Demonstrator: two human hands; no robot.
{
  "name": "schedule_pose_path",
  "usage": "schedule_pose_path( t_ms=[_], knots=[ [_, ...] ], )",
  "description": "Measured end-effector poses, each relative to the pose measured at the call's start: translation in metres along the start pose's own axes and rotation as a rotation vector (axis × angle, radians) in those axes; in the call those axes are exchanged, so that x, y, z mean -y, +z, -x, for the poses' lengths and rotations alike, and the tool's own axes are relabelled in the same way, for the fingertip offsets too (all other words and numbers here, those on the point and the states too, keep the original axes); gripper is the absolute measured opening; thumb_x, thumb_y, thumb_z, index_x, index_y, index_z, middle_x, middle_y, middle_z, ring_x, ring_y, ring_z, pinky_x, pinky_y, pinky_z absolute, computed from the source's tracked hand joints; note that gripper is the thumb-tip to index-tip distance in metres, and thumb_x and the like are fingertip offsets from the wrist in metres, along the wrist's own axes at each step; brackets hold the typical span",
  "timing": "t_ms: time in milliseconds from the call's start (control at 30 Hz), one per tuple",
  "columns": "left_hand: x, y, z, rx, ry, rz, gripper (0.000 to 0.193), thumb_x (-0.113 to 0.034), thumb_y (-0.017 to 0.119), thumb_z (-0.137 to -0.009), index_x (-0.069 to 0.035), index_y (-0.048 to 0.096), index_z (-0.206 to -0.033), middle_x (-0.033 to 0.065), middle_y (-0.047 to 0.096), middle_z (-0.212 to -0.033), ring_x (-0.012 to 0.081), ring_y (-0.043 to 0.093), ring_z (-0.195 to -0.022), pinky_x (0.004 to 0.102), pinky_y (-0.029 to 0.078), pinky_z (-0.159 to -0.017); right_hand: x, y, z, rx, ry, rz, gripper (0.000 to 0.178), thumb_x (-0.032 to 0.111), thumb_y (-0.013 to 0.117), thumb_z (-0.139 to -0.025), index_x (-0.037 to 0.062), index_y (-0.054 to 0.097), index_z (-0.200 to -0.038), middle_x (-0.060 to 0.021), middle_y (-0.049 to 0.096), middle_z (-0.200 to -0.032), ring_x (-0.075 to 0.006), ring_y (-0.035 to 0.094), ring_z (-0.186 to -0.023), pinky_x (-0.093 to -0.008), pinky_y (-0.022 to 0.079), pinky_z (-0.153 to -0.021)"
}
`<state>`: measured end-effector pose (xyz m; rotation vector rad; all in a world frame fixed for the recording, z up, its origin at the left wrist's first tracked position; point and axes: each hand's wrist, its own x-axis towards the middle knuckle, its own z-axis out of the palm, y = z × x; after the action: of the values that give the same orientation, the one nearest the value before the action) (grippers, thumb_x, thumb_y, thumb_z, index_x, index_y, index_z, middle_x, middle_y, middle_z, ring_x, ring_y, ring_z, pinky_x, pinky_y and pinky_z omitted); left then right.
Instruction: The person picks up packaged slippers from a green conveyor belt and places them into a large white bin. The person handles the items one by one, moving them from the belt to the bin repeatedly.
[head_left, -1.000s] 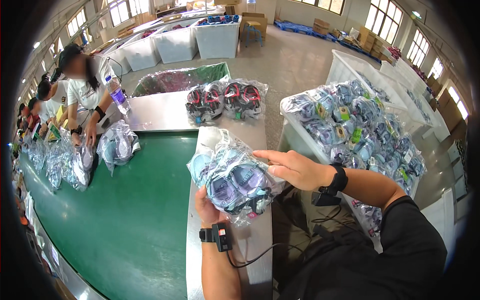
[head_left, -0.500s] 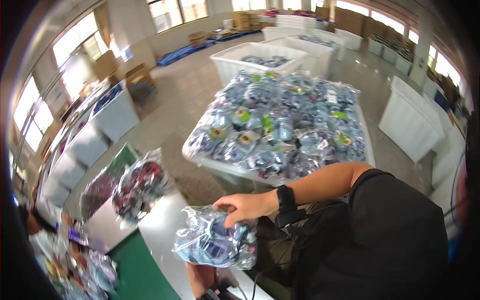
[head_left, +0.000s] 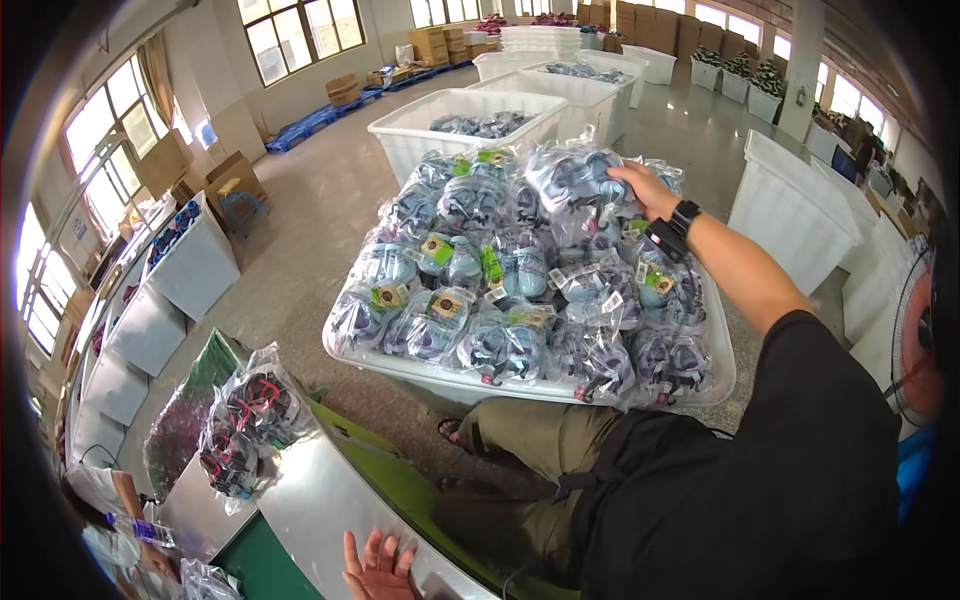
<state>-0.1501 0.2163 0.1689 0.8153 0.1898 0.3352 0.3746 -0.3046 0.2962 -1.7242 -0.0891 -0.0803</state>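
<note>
Over the far part of a white bin (head_left: 375, 362), my right hand (head_left: 645, 190) grips a clear plastic bag of light-blue shoes (head_left: 572, 182) by its right side. The bag is above or against the similar bagged shoes (head_left: 525, 268) that cover the bin's top; I cannot tell whether its weight rests on them. Several of those bags carry green tags. My left hand (head_left: 380, 572) is at the lower edge, over the metal tabletop (head_left: 325, 500). Its fingers are spread and it holds nothing.
Bagged black-and-red shoes (head_left: 262, 410) lie at the table's left corner. A co-worker's arm (head_left: 135, 505) shows at the lower left. More white bins (head_left: 470, 110) stand behind and at the right (head_left: 790, 205). A fan (head_left: 915, 340) is at the right edge.
My right hand has carried the bag of shoes from above the table forward and right to the bin's far part. My left hand has let go of it and is lower, fingers spread.
</note>
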Motion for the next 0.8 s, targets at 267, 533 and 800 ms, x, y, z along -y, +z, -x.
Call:
schedule_pose_path(
  t_ms=[267,533,800],
  knots=[
    [0.007,0.003,-0.013,-0.124,-0.048,0.023,0.069,-0.052,0.047,-0.103,-0.011,0.033,-0.157,0.0193,0.056,-0.141,0.0378,0.053,-0.131,0.0625,0.039,-0.112,-0.086,-0.013,-0.039,-0.217,0.159,0.212,0.038,0.034,0.072,-0.088,0.0043,0.062,-0.108,-0.0011,0.055,-0.081,-0.0119,0.053,-0.067,-0.0329,0.047,-0.051],
    [0.009,-0.014,-0.016,-0.263,-0.009,0.097,0.06,-0.048,0.047,-0.104,-0.009,0.044,-0.15,0.0184,0.06,-0.129,0.0323,0.063,-0.113,0.0521,0.054,-0.096,0.062,0.212,0.048,0.555,0.012,0.22,0.034,0.034,0.065,-0.098,0.008,0.065,-0.121,-0.0005,0.068,-0.098,-0.0108,0.066,-0.087,-0.0294,0.055,-0.074],
    [-0.008,-0.041,-0.008,-0.294,0.143,0.192,0.059,-0.048,0.05,-0.103,-0.006,0.048,-0.146,0.0139,0.062,-0.123,0.0274,0.064,-0.111,0.043,0.054,-0.096,0.174,0.465,0.227,1.358,-0.297,0.263,0.031,0.027,0.063,-0.099,0.0009,0.068,-0.114,-0.0033,0.071,-0.095,-0.0091,0.067,-0.087,-0.0237,0.054,-0.072]
  ],
)
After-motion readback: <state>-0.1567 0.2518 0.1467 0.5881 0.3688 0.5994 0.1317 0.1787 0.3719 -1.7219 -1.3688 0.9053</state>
